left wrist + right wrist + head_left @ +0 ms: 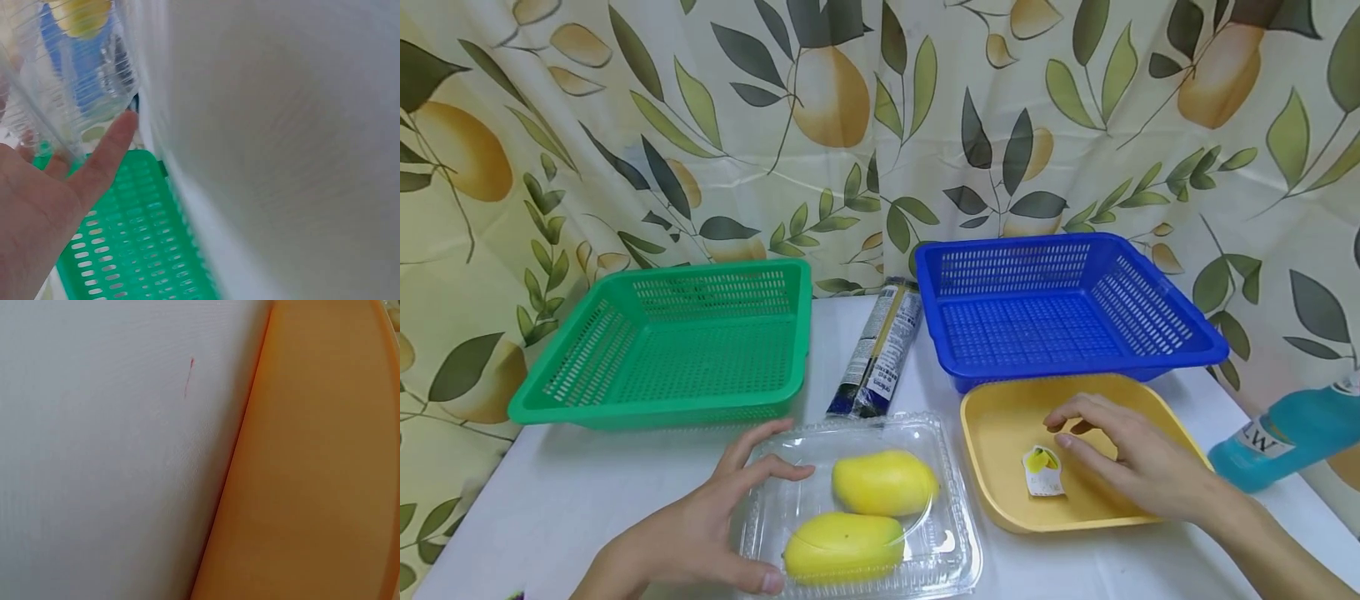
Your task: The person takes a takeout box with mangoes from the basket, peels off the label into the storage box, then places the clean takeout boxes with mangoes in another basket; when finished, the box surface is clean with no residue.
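Two yellow mangoes (885,483) lie in a clear plastic container (951,533); I cannot tell whether its lid is closed. At the container's left side is my left hand (688,521), fingers and thumb spread along its edge. In the left wrist view, fingers of the left hand (56,200) reach along the clear wall. My right hand (1131,458) hovers over a yellow tray (1000,508), its fingers loosely bent and holding nothing visible. Just left of its fingertips, a small white label with a yellow fruit picture (1042,472) is in the tray. The right wrist view shows only the tray's side (312,456) and cloth.
Behind the container stand a green basket (700,408) on the left and a blue basket (1075,367) on the right. A dark printed packet (880,350) lies between them. At the right edge is a bottle of blue liquid (1285,433). A fruit-patterned curtain (880,167) hangs behind.
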{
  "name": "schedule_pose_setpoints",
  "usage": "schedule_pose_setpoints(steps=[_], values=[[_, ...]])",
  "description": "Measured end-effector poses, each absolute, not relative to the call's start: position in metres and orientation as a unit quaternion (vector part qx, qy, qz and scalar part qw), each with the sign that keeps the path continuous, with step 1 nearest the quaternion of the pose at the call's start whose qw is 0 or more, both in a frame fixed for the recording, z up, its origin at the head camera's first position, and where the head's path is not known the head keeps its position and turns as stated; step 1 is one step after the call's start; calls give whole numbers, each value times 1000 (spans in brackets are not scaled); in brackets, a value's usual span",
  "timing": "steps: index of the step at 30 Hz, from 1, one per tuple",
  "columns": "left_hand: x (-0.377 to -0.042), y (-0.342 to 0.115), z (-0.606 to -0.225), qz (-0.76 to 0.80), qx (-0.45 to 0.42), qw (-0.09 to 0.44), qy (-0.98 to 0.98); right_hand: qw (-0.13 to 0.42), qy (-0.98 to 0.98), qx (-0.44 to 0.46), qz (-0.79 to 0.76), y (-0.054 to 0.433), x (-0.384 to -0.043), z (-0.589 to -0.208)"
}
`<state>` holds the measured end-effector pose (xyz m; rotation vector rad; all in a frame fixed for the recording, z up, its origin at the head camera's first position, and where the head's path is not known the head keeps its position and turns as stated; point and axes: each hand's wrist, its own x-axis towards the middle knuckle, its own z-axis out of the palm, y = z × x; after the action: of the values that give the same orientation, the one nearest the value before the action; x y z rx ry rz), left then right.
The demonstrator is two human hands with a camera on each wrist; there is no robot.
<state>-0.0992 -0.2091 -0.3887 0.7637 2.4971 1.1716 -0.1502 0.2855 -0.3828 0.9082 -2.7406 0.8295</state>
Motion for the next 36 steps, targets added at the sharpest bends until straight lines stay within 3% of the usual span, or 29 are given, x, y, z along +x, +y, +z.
schedule_pose_setpoints(steps=[25, 36], values=[[-96, -208, -374, 358, 258, 130, 888, 36, -887, 340, 310, 227, -137, -370], [-88, -212, -371, 343, 265, 97, 896, -47, -891, 344, 292, 209, -136, -370]])
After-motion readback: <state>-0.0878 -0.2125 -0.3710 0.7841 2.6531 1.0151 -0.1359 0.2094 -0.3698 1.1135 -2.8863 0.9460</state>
